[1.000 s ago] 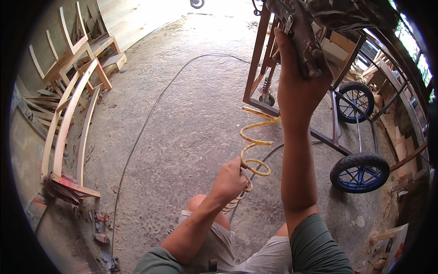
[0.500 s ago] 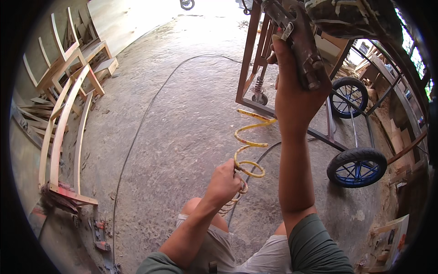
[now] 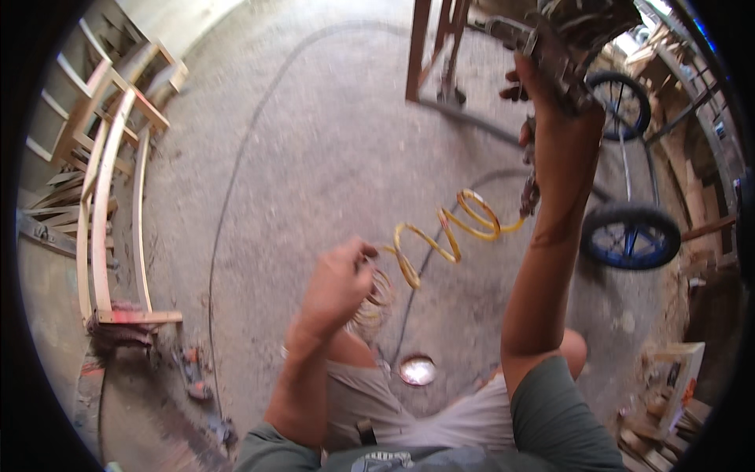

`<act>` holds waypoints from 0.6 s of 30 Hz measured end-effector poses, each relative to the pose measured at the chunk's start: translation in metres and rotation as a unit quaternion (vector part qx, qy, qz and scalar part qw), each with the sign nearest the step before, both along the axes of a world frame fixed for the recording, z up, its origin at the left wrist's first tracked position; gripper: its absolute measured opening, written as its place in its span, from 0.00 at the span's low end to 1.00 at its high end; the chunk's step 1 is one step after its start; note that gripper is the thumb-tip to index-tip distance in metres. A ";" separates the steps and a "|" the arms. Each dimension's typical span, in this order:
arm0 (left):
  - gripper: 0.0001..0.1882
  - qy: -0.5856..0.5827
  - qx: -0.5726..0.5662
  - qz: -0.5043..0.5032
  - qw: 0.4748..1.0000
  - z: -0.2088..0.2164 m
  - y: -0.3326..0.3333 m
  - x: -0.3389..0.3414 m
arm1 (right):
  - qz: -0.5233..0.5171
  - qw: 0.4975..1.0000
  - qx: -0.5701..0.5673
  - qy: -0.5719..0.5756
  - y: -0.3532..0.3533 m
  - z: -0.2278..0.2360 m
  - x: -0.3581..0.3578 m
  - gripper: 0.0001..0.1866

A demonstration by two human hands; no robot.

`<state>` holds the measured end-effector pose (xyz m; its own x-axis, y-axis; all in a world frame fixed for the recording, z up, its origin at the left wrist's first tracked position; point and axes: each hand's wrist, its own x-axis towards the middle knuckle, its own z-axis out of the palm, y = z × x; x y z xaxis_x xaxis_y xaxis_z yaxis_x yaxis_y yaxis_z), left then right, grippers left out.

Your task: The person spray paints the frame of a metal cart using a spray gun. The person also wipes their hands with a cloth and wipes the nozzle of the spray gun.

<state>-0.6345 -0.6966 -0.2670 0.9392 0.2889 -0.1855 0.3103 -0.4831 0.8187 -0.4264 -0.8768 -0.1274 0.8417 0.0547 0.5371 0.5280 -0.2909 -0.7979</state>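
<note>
My right hand (image 3: 557,118) is raised at the upper right, its fingers wrapped round a dark, paint-stained spray gun (image 3: 557,67). From the fitting below the gun's handle a yellow coiled air hose (image 3: 448,240) stretches down to the left. My left hand (image 3: 336,287), somewhat blurred, is closed on the hose, with tighter coils (image 3: 370,307) hanging under it. Just beyond the gun is a dark bulky thing (image 3: 594,23), cut off by the upper edge, whose kind I cannot make out.
A brown metal frame (image 3: 414,51) with blue-rimmed wheels (image 3: 631,236) stands at the right. Wooden frames (image 3: 102,228) lean at the left. A dark cable (image 3: 224,212) curves across the floor. Between my legs sits a round, shiny container (image 3: 417,370). Wood scraps (image 3: 645,448) lie lower right.
My view has shifted. The right hand with the spray gun sits farther right, the left hand farther left, and the hose between them is drawn out sideways. The round container has come into view.
</note>
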 end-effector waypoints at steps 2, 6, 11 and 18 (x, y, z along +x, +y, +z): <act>0.11 0.036 -0.028 -0.005 0.999 0.023 -0.008 -0.006 | 0.002 0.999 -0.052 0.004 -0.031 -0.024 -0.006 0.14; 0.11 0.054 -0.046 -0.022 0.997 0.035 -0.036 -0.020 | -0.019 0.991 -0.009 0.129 -0.031 -0.076 -0.022 0.24; 0.11 -0.002 0.135 -0.185 0.973 0.027 -0.066 -0.004 | -0.039 0.986 -0.026 0.159 -0.073 -0.156 0.020 0.17; 0.09 -0.032 0.272 -0.404 0.873 0.016 -0.111 0.031 | -0.034 0.989 -0.010 0.142 -0.116 -0.222 0.055 0.16</act>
